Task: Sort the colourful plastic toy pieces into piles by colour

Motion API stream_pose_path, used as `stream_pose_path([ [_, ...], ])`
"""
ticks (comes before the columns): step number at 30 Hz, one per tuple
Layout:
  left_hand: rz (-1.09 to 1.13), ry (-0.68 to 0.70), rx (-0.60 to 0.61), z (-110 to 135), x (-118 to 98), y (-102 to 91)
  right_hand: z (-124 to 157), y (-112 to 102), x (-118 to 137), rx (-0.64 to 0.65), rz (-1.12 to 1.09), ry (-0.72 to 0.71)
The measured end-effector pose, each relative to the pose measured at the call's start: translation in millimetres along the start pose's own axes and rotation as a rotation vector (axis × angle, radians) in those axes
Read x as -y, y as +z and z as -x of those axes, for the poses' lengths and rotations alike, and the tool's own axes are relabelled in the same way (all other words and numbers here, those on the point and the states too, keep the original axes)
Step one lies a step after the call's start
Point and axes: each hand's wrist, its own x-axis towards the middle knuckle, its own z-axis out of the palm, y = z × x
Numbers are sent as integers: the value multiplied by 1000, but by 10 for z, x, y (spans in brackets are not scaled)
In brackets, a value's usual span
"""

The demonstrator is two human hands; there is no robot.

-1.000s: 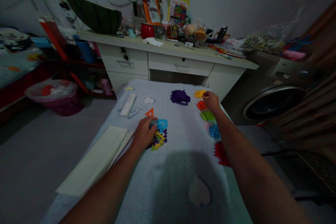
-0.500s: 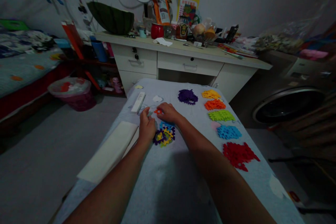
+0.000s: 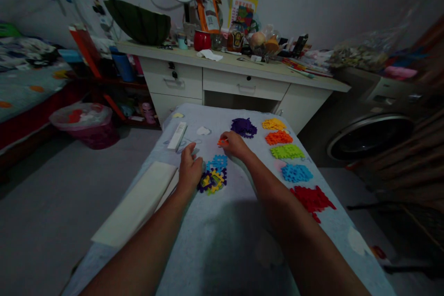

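Entry, left to right across the cloth-covered table (image 3: 222, 240): a pale flat folded sheet (image 3: 137, 203) lay along the left edge; a white slim box (image 3: 177, 135) sat toward the far left corner. The left hand (image 3: 189, 169) rested palm down, fingers loosely curled, on the left side of the joined multicoloured piece cluster (image 3: 213, 178) near the table's middle, steadying it. The right hand (image 3: 236, 143) was closed in a pinch on a small orange piece (image 3: 222, 141), held just beyond the cluster's far edge. Along the right edge sat sorted heaps: purple heap (image 3: 243, 127), yellow heap (image 3: 273, 124), orange heap (image 3: 278, 137), green heap (image 3: 287, 151), blue heap (image 3: 296, 172), red heap (image 3: 312, 198). Judged light, stiff, slotted plastic; best taken by its rim between thumb and forefinger; the joined cluster probably separates if lifted by one piece.
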Motion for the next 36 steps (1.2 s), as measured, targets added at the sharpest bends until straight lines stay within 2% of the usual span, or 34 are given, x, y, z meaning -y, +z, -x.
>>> stream_pose_path([
  [4,-40,46,39,11,-25,-14,136,-459,-481,-131,66,58],
  [6,-48,52,49,21,-47,-17,233,-693,-798,-186,77,152],
  [10,-71,52,70,33,-86,-18,428,-1056,-1394,-285,118,427],
  [13,-83,61,81,28,-92,-17,523,-1188,-1689,-323,136,546],
  [17,-90,63,78,21,-85,-18,566,-1195,-1869,-330,126,603],
  [23,-90,62,81,33,-108,-20,578,-1126,-1897,-309,128,630],
  [28,-90,66,79,42,-124,-18,576,-1153,-1724,-341,155,612],
  [31,-94,75,71,39,-114,-15,548,-1104,-1459,-365,153,495],
  [33,-99,71,79,35,-105,-14,548,-990,-1198,-325,105,401],
  [36,-114,67,112,33,-98,-19,611,-690,-721,-127,-77,145],
])
